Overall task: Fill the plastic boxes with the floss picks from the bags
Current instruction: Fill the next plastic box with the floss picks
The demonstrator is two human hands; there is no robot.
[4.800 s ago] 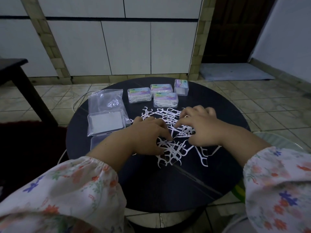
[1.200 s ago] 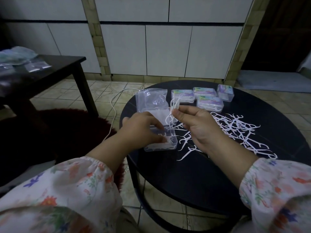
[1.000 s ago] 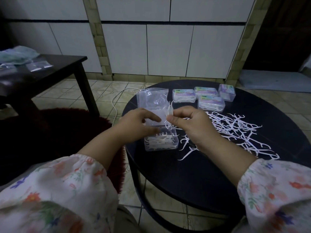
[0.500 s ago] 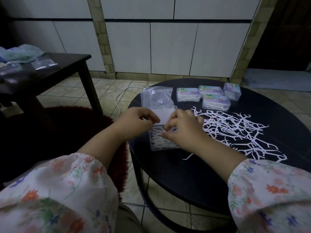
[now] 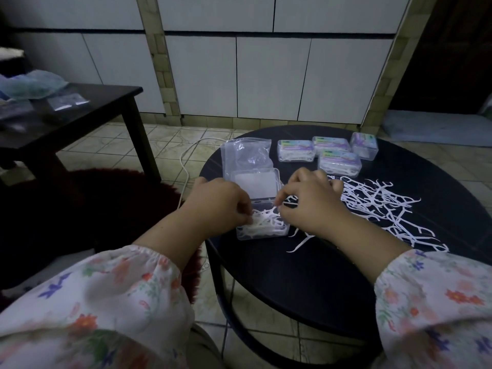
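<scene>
Since half a second earlier, both hands have been lowered onto the open clear box (image 5: 262, 230), half filled with tangled white floss picks (image 5: 266, 222), at the worktop's (image 5: 306, 275) 9 o'clock edge. Loose picks (image 5: 386, 209) are spread toward 3 o'clock, four closed boxes (image 5: 339, 161) and an empty bag (image 5: 246, 153) toward 12. The left hand (image 5: 218, 206) and right hand (image 5: 311, 203) are curled, picks pinched over the box.

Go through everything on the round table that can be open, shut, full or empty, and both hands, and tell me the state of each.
Open box: lid up, partly filled with floss picks.
Four labelled boxes: lids shut, picks inside.
Plastic bag: lying flat, looks empty.
Loose floss picks: scattered on the table, not boxed.
Left hand: fingers curled on picks in the open box.
Right hand: pinching picks at the box's edge.
</scene>
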